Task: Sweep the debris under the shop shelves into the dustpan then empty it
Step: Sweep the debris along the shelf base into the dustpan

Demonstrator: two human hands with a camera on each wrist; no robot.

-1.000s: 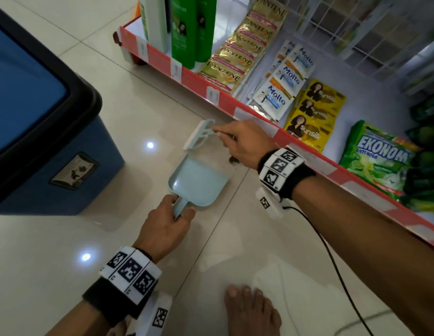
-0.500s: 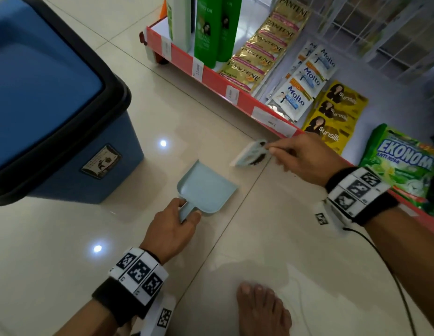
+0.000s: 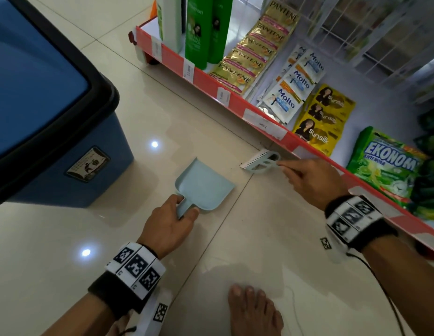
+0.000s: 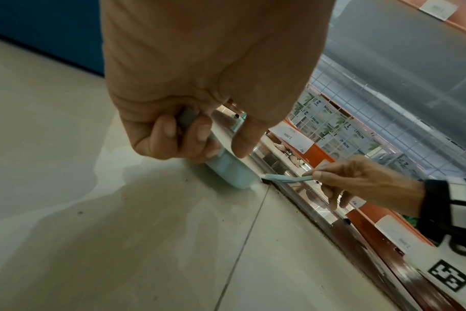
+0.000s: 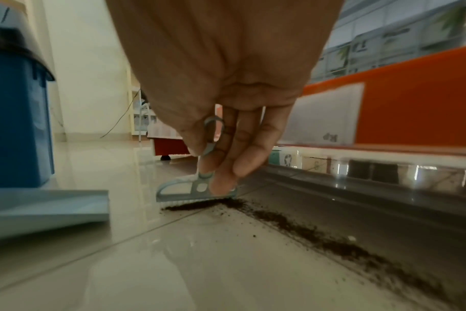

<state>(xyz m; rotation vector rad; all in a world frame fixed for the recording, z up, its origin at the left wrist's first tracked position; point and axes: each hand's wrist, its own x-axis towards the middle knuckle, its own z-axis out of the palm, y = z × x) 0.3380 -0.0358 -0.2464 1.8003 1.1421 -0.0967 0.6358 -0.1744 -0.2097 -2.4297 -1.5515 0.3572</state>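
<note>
1. The left hand (image 3: 167, 224) curls round the short handle of the pale blue dustpan (image 3: 205, 185), thumb on top, fingers tucked beneath. The pan lies flat on the tiled floor (image 3: 247, 238), mouth turned toward the shelf edge (image 3: 293, 139).
2. The right hand (image 3: 310, 180) pinches the slim handle of the little hand brush (image 3: 262, 161) between thumb and fingertips (image 5: 221, 185). The brush head sits right at the foot of the shelf edge, just out from its shadow.
3. The debris (image 5: 293, 223) is a dark, fine, crumbly line hugging the floor along the base of the shelf edge, with a small heap gathered under the bristles. The dustpan sits near that heap, not touching it.
4. Handling, as I judge it: the grit looks light, dry and loose, so it should scatter on a hard flick. Short, low strokes would suit it.
5. Brush and pan both look like thin, stiff, light plastic. The fingertip pinch gives fine control, and the pan wants holding by its handle, with the lip pressed to the tile.
6. The glossy tile looks slick, so the pan may slide away from the shelf edge unless braced.
7. The blue bin (image 3: 41, 98) stands on the far side of the dustpan from the shelf edge, likely where the pan gets emptied.
</note>
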